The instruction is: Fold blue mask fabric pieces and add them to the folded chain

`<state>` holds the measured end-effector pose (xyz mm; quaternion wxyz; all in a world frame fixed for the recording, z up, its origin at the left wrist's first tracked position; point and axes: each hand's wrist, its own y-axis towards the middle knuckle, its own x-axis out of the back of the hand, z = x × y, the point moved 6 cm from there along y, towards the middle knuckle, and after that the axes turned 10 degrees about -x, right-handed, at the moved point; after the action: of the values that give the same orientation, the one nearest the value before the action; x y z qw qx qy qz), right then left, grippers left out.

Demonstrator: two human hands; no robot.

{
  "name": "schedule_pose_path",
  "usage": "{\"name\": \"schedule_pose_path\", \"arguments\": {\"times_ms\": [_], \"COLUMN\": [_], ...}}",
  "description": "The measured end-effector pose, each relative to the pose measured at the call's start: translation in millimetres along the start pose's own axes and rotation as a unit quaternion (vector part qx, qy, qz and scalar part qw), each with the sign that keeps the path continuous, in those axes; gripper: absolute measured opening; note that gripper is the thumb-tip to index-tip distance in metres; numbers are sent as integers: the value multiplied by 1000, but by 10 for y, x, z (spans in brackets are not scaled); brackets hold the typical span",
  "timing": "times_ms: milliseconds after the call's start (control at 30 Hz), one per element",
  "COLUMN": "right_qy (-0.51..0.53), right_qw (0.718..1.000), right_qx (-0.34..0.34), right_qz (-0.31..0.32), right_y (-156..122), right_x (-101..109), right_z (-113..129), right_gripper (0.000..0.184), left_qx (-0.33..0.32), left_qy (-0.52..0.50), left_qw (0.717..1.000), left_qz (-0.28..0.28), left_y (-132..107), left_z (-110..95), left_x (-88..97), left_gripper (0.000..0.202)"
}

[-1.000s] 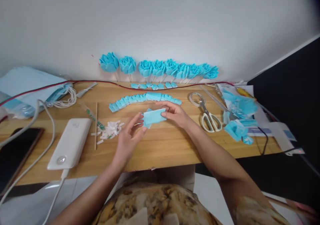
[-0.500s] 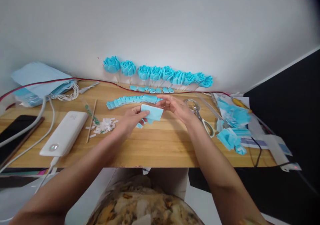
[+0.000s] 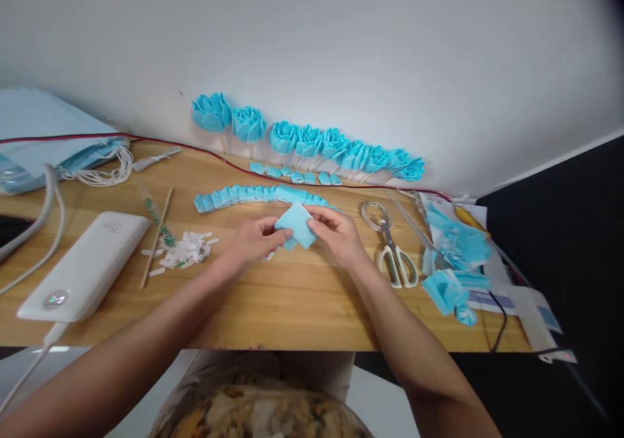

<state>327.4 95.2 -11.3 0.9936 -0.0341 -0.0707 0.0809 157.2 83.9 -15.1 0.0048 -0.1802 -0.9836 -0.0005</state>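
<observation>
A small light-blue square of fabric [image 3: 297,224] is pinched between both hands above the middle of the table. My left hand [image 3: 257,236] grips its left corner, thumb on top. My right hand [image 3: 337,231] grips the right edge in the same way. Part of another blue piece shows beneath the square; whether it is also held I cannot tell. Just behind the hands, a curved row of folded blue pieces [image 3: 238,195] lies on the wood. Farther back is a shorter row of small blue pieces [image 3: 297,176].
Blue fabric roses [image 3: 248,124] on sticks lean against the wall. Scissors [image 3: 397,262] and a tape roll [image 3: 376,216] lie at right, near blue scraps [image 3: 458,240]. At left are white paper bits [image 3: 188,249], a wooden stick [image 3: 156,236], a power bank [image 3: 85,266] and blue masks [image 3: 53,139].
My right hand has closed on the blue fabric square, which is turned to a diamond position. My left hand keeps its hold. The camera view has shifted, uncovering the scissors.
</observation>
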Motion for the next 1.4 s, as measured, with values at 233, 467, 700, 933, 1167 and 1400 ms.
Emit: {"name": "schedule_pose_path", "arguments": {"times_ms": [233,467,700,933,1167,1400], "right_qy": [41,50,73,110,124,128], "right_qw": [999,998,995,991,989,990], "right_qx": [-10,-11,-11,-16,-23,-26], "right_qz": [-33,-48,-71,-72,-76,-57], "right_y": [2,-12,-8,-11,-3,-3], "right_x": [13,-13,8,-6,4,-15], "right_z": [-111,-119,-92,-97,-93,-91], "right_gripper": [35,35,35,30,31,29], "left_qx": [13,-6,-12,-22,-30,0], "left_qy": [18,-19,-84,-82,-89,-166], "left_qw": [997,996,995,994,993,984], "left_qz": [-73,-82,-44,-63,-70,-64], "left_y": [-18,-14,0,-12,0,19], "left_z": [0,19,-28,-58,-12,118], "left_x": [100,119,11,35,58,45], "left_gripper": [33,31,53,56,60,48]}}
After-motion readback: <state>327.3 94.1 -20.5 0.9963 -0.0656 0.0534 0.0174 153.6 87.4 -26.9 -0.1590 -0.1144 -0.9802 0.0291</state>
